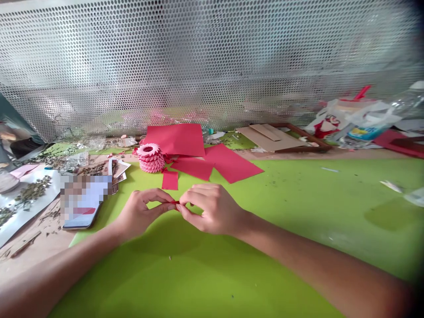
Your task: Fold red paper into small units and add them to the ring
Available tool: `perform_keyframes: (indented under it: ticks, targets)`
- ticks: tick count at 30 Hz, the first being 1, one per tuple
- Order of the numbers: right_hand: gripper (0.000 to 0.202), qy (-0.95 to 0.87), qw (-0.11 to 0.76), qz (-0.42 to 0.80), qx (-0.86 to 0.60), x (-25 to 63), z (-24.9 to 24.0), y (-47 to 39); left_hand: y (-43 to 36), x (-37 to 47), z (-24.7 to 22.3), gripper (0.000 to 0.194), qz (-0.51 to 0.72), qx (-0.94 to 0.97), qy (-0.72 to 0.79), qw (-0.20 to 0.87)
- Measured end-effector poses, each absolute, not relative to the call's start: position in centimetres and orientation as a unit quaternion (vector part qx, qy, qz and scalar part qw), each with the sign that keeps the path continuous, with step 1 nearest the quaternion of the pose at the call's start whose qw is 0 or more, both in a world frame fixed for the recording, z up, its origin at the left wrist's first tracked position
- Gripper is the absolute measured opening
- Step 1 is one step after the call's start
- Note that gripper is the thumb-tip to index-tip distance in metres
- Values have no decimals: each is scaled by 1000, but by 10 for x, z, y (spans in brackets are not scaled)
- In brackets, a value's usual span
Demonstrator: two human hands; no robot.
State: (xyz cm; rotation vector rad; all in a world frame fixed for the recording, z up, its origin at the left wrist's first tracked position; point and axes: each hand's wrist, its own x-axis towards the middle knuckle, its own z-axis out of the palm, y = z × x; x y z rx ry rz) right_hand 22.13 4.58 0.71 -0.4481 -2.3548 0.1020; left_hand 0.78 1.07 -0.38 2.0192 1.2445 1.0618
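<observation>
Between my fingertips is a small folded piece of red paper (175,202), mostly covered by the fingers. My left hand (142,212) pinches its left end between thumb and forefinger. On the other end, my right hand (210,207) closes with thumb and curled fingers. Just beyond the hands lies a small red paper rectangle (170,180). Behind it stands a pink ring-shaped stack of folded paper (151,159) with a pointed rim. Larger red paper sheets (232,163) overlap to the right of the stack.
A phone (86,203) lies at the left, near dried leaves on a white sheet (20,212). Brown cardboard (270,137), plastic bags (357,119) and a clear bottle (409,99) line the back right. A perforated metal panel (212,57) rises behind the green tabletop (298,212).
</observation>
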Motion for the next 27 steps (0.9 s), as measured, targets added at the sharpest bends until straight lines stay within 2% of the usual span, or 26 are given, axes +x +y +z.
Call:
perform_keyframes:
  ticks: [10, 16, 27]
  targets:
    - [9, -914, 377, 18, -150, 223, 10, 44, 5, 8, -2, 18, 420, 769, 446, 182]
    - [9, -922, 368, 2, -120, 225, 11, 44, 5, 8, -2, 20, 420, 765, 443, 205]
    - [3, -920, 382, -44, -74, 229, 12, 49, 9, 3, -4, 9, 431, 760, 419, 246]
